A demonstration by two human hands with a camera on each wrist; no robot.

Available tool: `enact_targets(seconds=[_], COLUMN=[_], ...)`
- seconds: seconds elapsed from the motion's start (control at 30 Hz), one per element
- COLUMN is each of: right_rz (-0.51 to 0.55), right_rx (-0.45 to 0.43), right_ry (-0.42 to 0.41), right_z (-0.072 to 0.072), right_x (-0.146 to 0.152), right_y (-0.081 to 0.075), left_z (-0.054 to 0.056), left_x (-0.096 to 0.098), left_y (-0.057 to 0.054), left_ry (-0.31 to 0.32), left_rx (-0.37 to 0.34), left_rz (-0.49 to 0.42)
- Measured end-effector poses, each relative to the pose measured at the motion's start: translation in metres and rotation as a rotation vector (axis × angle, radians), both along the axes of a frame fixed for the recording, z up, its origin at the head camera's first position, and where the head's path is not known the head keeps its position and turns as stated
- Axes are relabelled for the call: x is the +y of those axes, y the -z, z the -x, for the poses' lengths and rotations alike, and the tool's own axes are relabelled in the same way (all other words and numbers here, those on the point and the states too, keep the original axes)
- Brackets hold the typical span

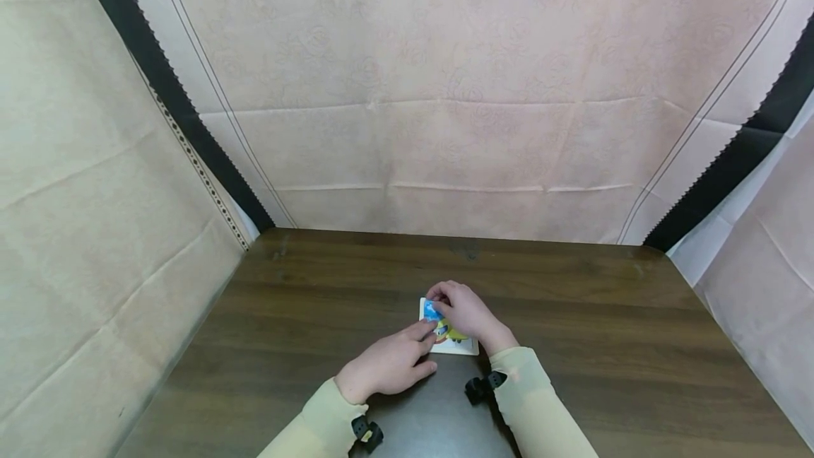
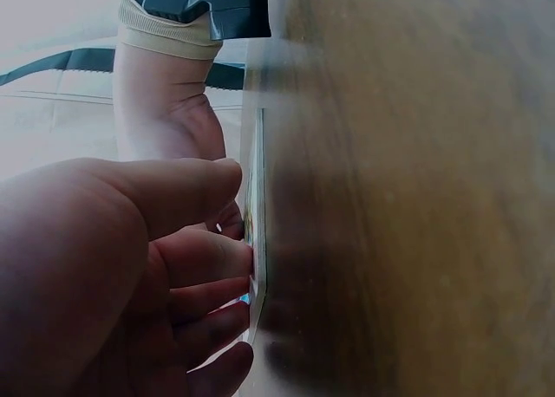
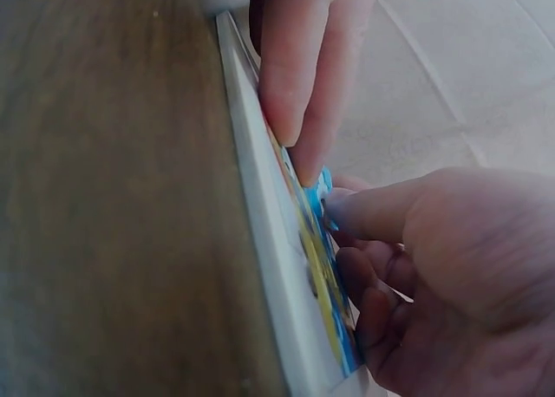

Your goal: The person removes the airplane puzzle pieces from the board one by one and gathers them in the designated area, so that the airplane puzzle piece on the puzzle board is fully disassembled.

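While the white-edged picture board [image 1: 456, 348] lies flat on the surface [image 1: 305, 302], the right hand [image 1: 467, 311] has a narrow thumb-and-finger grip on a small blue piece [image 3: 318, 191] at the board's far end. Left hand [image 1: 388, 362]: fingers nearly straight, touching the board's left side, grasping nothing. Piece likely light, stiff, slick; pinch edges. Board probably light, could slide; steady its border.

Right hand [image 3: 460, 258] pinched a bendy little blue piece [image 3: 317, 194] by the colorful board [image 3: 272, 232], left hand [image 3: 305, 63] kinda had fingertips on the board.
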State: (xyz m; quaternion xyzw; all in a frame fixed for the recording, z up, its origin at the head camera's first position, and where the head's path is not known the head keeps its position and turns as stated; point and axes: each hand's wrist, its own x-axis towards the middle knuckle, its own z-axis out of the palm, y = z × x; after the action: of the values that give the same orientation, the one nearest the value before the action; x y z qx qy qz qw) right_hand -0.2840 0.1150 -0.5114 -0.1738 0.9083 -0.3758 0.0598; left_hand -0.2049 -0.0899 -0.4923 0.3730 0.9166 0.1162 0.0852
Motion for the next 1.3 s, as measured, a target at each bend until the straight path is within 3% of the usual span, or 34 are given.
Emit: enact_targets(seconds=[0.27,0.63,0.97,1.3], right_rz=[-0.016,0.038,0.049,0.067], right_rx=[-0.001,-0.003,0.008,-0.037], right_ry=[-0.003,-0.02,-0.032,-0.011], right_z=[-0.0001,0.0013,0.0025,0.0026], right_x=[0.0006,0.003,0.0061,0.0073], right_y=[0.0011,-0.0011,-0.0006,-0.0019], left_z=[-0.0008,-0.0017,-0.0013,0.0005], left_x=[0.0006,0.0003,0.0003,0.0001], left_y=[-0.0009,-0.0021,-0.0006,-0.0009], left_ry=[-0.006,-0.004,0.025,0.009], left_rx=[-0.004,0.003,0.049,0.027], left_rz=[0.007,0.008,-0.003,0.009])
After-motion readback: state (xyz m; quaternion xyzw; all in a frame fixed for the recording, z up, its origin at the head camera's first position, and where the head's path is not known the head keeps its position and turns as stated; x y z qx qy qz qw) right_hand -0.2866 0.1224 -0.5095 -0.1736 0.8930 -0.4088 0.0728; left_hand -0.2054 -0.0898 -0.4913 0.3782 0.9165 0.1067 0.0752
